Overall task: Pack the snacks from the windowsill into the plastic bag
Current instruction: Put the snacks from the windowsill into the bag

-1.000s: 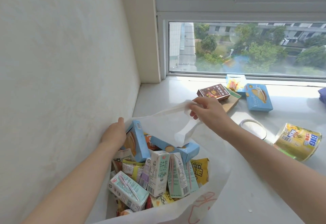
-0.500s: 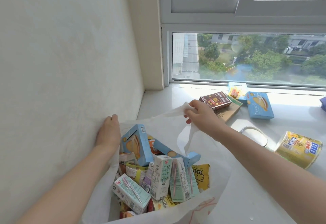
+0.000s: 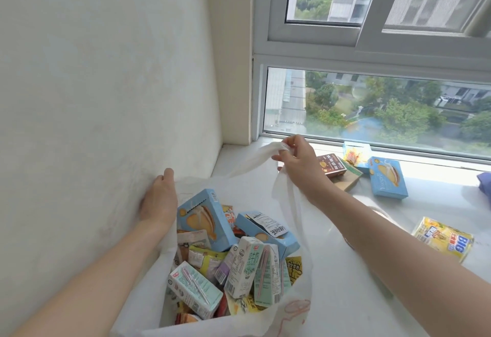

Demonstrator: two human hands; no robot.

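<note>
Now, with the mouth of the plastic bag (image 3: 295,310) stretched between both hands, worth holding it wide and low. Right hand (image 3: 297,166) raised over the windowsill (image 3: 438,209), grip pinched tight on a bunched white handle. Left hand (image 3: 159,198) at the opposite rim, close against the wall (image 3: 106,124); fingers hidden, so cannot tell whether that grip closes on plastic or merely leans there. Bag seemingly set on the sill in the corner, crowded with milk cartons (image 3: 244,267) and blue packets. Unpacked, off to the right: brown box (image 3: 330,168), small blue box (image 3: 356,152) and larger blue box (image 3: 388,177) near the window, yellow pack (image 3: 443,241) nearer. Probably past halfway. Draw the handle toward those loose snacks rather than upward, to avoid tipping cartons out. Free one hand only after propping the mouth open. Slide flat boxes in on top, gently, minding thin film against carton corners.
</note>
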